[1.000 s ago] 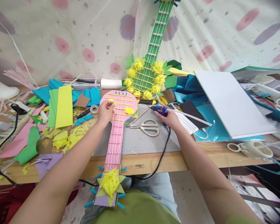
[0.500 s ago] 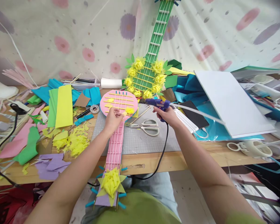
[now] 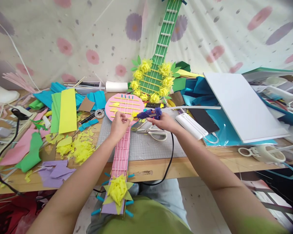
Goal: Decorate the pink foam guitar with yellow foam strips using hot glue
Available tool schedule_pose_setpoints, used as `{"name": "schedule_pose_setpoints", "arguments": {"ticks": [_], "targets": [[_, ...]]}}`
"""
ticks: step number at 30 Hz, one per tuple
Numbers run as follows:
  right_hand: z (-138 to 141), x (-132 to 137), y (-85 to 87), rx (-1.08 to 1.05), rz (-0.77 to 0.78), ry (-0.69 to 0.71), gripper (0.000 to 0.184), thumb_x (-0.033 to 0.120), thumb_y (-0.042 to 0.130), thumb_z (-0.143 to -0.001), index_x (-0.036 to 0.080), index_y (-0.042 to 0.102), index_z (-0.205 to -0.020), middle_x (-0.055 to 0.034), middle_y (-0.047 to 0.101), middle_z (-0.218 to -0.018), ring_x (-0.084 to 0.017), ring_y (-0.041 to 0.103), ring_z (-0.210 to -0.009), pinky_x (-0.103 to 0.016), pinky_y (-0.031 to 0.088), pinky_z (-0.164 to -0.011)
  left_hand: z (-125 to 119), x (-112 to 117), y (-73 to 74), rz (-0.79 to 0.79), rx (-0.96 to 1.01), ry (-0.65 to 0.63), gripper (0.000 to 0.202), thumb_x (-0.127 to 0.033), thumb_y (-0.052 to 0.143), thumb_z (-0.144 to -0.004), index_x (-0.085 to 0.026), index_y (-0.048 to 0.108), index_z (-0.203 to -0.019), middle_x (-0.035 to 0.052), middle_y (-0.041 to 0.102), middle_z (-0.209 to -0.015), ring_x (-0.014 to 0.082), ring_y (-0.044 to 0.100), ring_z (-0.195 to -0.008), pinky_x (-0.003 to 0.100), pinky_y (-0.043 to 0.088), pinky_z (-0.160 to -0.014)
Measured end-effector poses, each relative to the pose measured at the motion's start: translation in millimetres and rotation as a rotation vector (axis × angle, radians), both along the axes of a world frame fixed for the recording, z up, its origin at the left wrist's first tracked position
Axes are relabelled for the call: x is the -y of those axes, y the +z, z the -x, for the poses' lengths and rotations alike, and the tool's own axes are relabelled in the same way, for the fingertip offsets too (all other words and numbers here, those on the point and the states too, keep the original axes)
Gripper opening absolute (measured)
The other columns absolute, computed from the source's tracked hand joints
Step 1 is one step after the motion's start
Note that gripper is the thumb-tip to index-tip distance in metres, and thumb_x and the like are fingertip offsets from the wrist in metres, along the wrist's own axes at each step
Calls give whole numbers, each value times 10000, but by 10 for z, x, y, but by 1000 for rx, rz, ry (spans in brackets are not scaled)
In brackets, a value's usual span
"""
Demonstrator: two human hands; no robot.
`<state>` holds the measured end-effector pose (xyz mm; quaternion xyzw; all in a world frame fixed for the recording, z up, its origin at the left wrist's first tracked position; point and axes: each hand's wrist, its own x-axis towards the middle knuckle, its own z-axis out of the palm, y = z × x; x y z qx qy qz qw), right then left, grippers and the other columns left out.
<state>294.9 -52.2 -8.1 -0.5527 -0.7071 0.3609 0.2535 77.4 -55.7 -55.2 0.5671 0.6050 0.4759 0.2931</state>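
My left hand (image 3: pixel 119 125) pinches a small yellow paper piece (image 3: pixel 131 119) over the lower part of a pink paper guitar (image 3: pixel 123 151). My right hand (image 3: pixel 164 121) grips a blue glue gun (image 3: pixel 149 113), its nozzle pointing left and close to that yellow piece. A long white glue stick (image 3: pixel 192 107) sticks out of the gun's back. The guitar's round body lies on the grey cutting mat (image 3: pixel 148 152), while its neck reaches toward my lap. A yellow paper flower (image 3: pixel 118 190) sits on the purple headstock. Scissors (image 3: pixel 157 134) lie below the gun, partly hidden by my right hand.
Behind stands a green paper guitar (image 3: pixel 158 57) with yellow flowers. Yellow scraps (image 3: pixel 80 148) and coloured paper strips (image 3: pixel 67 110) cover the left side. To the right are a white power bank (image 3: pixel 191 126), a white board (image 3: pixel 244 109) and a tape roll (image 3: pixel 271 154). The gun's black cord (image 3: pixel 171 159) hangs over the table edge.
My right hand has moved left with the glue gun, bringing the nozzle from beyond the guitar's body to the yellow paper piece. My left hand has stayed nearly still.
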Motion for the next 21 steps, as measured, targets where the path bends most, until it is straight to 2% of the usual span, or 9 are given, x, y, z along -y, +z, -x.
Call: {"name": "schedule_pose_setpoints", "arguments": {"ticks": [11,21], "targets": [[-2,-20,-37,-13,-43,33,404,574,599,-717,172,628,-750,7,540,-533,-138,529,-564,-267,420,-545,-12,30,56,21,3,-7,269,-209,618,-686,-218,385,-819,-61,523,-658,99,520,-562,238,403,-565],[34,-22,23,48,-45,12,428,590,587,-715,164,614,-749,14,501,-502,-130,497,-538,-255,385,-525,-13,23,57,-15,-73,-2,264,-198,621,-690,-219,388,-813,-70,515,-646,91,492,-542,239,378,-572]]}}
